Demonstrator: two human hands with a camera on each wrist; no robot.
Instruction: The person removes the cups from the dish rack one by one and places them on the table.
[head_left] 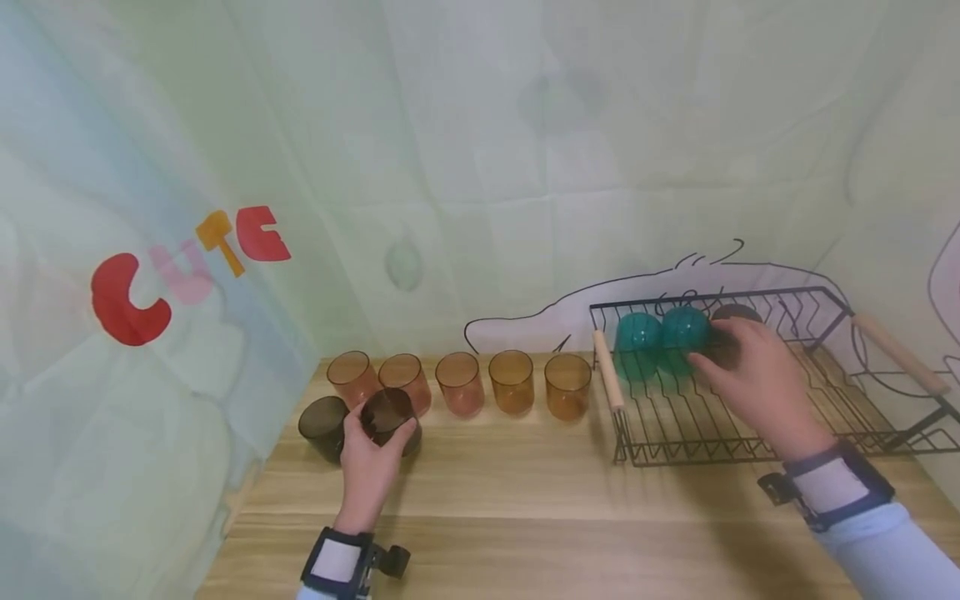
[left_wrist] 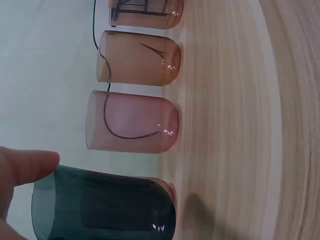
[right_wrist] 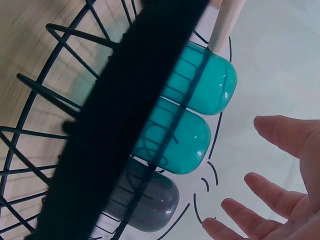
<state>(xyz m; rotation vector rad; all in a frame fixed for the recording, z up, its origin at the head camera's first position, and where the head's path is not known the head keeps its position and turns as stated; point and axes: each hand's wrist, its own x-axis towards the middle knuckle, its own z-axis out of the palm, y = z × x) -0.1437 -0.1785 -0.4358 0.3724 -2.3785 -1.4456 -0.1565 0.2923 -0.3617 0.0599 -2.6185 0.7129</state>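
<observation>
My left hand (head_left: 371, 475) grips a dark grey glass (head_left: 390, 410) by its rim, thumb on one side and fingers on the other. In the left wrist view this glass (left_wrist: 107, 205) stands mouth up, the thumb (left_wrist: 37, 166) at its rim. A second dark glass (head_left: 321, 423) is just left of that hand. Over the drying rack (head_left: 622, 304), my right hand (head_left: 765, 387) is spread beside an upside-down dark glass (right_wrist: 152, 200). The right wrist view shows its fingers apart from the glass. Two teal glasses (head_left: 637, 342) (head_left: 684, 331) sit upside down alongside.
Behind the left hand, pink glasses (head_left: 459, 385) and amber glasses (head_left: 512, 385) stand mouth up in a row along the back of the wooden table (head_left: 510, 492). The black wire rack has wooden handles (head_left: 608, 371) at its ends. A printed cloth (head_left: 480, 167) hangs behind.
</observation>
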